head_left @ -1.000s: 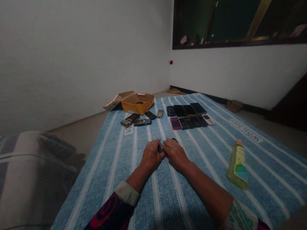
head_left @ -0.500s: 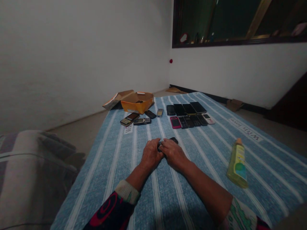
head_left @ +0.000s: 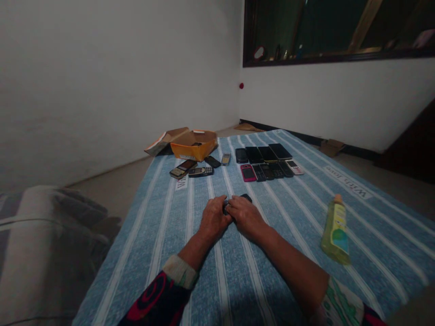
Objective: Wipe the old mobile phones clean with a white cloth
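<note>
On the blue striped cloth [head_left: 163,253], my left hand [head_left: 215,216] and my right hand [head_left: 245,217] meet around a dark phone [head_left: 246,198]. Both hands have curled fingers on it and cover most of it; only its far end and a bit between the hands show. Beyond them at the right lie two rows of several phones, among them a pink phone [head_left: 248,173] and a white phone [head_left: 294,167]. Several more phones, one a grey and black keypad phone [head_left: 201,172], lie at the left beside an orange box [head_left: 194,147] with its lid open.
A bottle of yellow-green liquid [head_left: 335,233] lies on the cloth to the right of my right forearm. A grey and white covered thing [head_left: 37,253] stands at the left, off the cloth. White walls and a dark window frame are behind.
</note>
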The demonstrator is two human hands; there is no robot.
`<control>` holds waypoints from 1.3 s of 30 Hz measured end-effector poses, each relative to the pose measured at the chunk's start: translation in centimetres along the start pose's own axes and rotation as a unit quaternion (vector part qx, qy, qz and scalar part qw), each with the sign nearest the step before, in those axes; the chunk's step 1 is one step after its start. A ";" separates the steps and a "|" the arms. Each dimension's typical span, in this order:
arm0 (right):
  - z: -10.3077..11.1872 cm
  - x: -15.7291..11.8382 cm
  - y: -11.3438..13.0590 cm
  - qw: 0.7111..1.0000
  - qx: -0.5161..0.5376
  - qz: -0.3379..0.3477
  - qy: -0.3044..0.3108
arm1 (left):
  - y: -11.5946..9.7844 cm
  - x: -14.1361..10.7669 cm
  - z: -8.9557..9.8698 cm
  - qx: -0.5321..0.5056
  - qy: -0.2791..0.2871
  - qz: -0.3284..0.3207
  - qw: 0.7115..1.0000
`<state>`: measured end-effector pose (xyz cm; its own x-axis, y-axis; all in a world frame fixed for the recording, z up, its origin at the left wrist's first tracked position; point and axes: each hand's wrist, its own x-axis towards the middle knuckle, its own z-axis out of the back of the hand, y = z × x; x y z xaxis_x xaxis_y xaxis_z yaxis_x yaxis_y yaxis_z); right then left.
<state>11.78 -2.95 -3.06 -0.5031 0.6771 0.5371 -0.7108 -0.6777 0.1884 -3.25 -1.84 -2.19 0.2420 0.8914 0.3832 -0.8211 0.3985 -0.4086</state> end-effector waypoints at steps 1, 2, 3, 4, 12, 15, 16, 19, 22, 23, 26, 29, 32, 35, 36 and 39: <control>0.0 0.3 -0.1 1.000 -0.007 -0.018 0.007 | -0.1 0.0 0.0 0.002 0.001 0.005 1.000; 0.0 0.5 -0.3 0.999 -0.016 -0.040 0.013 | -0.1 0.0 0.1 0.004 0.004 0.011 1.000; 0.1 0.5 -0.4 0.998 -0.026 -0.063 0.018 | -0.2 0.0 0.2 0.006 0.008 0.018 1.000; 0.2 0.5 -0.5 0.996 -0.034 -0.081 0.019 | -0.3 -0.1 0.3 0.008 0.012 0.023 1.000; 0.0 0.1 0.4 1.000 -0.011 -0.003 0.020 | 0.0 0.1 0.1 0.008 0.009 0.001 1.000; 0.2 0.8 0.1 0.998 -0.030 -0.045 0.036 | 0.0 0.1 0.2 0.006 0.005 0.008 1.000; 0.3 0.9 -0.1 0.996 -0.039 -0.068 0.038 | 0.0 0.1 0.2 0.006 0.007 0.013 1.000; 0.6 0.4 -0.8 0.992 -0.052 -0.110 0.028 | -0.3 0.0 0.4 0.011 0.017 0.029 0.999; 0.6 -0.7 -0.7 0.997 -0.030 -0.066 0.007 | -0.4 0.0 0.5 0.014 0.023 0.028 0.999; 0.6 -1.0 -0.6 0.999 -0.020 -0.044 0.000 | -0.4 0.0 0.5 0.014 0.023 0.027 0.999; 0.5 -1.3 -0.4 1.000 -0.006 -0.015 -0.008 | -0.3 0.0 0.4 0.015 0.022 0.027 0.999; 0.5 -1.4 -0.6 0.999 -0.015 -0.045 -0.015 | -0.2 0.0 0.3 0.013 0.023 0.026 0.999; 0.4 -1.7 -0.7 0.997 -0.028 -0.065 -0.033 | -0.1 -0.1 0.2 0.010 0.014 0.019 1.000; 0.2 -2.1 -0.3 0.999 -0.020 -0.030 -0.035 | 0.1 -0.1 0.1 0.008 0.005 0.007 1.000; 0.1 -2.1 -0.2 0.999 -0.015 -0.019 -0.035 | 0.1 -0.1 0.0 0.008 0.004 0.004 1.000; 0.1 -1.6 0.0 0.999 -0.010 -0.014 -0.029 | 0.1 -0.1 -0.1 0.010 0.000 0.004 1.000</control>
<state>12.65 -4.07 -3.85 -0.4542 0.6775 0.5785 -0.7346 -0.6522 0.1871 -3.33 -1.83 -2.32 0.2362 0.8944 0.3797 -0.8326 0.3878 -0.3955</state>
